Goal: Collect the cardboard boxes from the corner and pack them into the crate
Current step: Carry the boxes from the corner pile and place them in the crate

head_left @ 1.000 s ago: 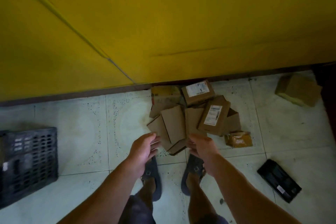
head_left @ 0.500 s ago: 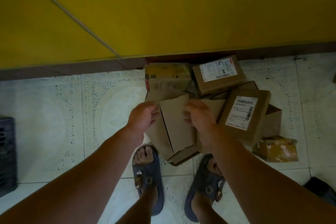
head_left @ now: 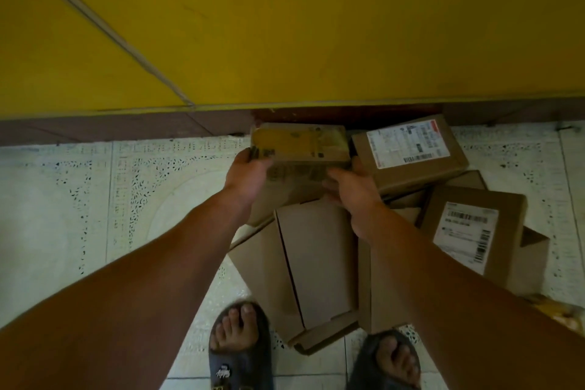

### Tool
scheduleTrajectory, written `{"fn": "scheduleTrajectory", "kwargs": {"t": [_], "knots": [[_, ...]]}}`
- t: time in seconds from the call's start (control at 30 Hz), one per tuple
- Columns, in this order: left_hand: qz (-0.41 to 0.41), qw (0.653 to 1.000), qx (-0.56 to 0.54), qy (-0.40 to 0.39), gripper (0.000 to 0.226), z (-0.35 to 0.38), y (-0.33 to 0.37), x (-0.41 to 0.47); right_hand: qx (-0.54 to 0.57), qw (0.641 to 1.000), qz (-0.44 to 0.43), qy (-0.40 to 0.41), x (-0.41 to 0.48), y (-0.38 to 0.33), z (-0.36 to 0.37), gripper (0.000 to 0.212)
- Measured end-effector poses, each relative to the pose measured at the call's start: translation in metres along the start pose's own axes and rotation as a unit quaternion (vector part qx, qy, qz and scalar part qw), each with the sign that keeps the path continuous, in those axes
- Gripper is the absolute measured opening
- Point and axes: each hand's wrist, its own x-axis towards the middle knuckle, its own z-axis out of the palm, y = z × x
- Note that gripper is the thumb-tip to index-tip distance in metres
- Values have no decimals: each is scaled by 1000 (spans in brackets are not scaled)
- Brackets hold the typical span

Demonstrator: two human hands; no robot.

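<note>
cardboard box (head_left: pixel 304 144) gripped at both edges

Open floor (head_left: pixel 79 215) left of the pile, so there's a clear way in from that side. The back is blocked by the yellow wall (head_left: pixel 316 25) and dark skirting (head_left: pixel 126 130), and the taped box (head_left: pixel 300 144) sits close against them. Right side is tight: the labelled box (head_left: pixel 408 152) is just beside it, with only a narrow gap. The second labelled box (head_left: pixel 468 231) and flat cartons (head_left: pixel 316 263) crowd the front, down to the person's sandals (head_left: pixel 240 358).
</note>
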Motion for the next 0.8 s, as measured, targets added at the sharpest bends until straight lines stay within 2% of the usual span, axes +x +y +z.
{"fn": "scheduleTrajectory", "kwargs": {"t": [0.2,0.43,0.53,0.6,0.7,0.8], "knots": [[-2,1000,-18,1,38,-22,-1,-48,22,1000,-11,7,-51,-7,-4,35],[-12,999,-43,-25,21,-81,16,-173,-25,999,17,-11,-193,-40,-6,34],[-14,997,-65,-49,13,-113,24,-230,-25,1000,8,17,-251,-54,-2,37],[-13,994,-87,-56,15,-137,30,-265,-31,999,9,21,-287,-63,4,29],[-8,995,-98,-35,19,-172,32,-309,-115,993,2,-12,-337,-70,17,30],[-7,995,-102,4,21,-207,26,-352,-120,993,-6,-17,-383,-66,33,23]]}}
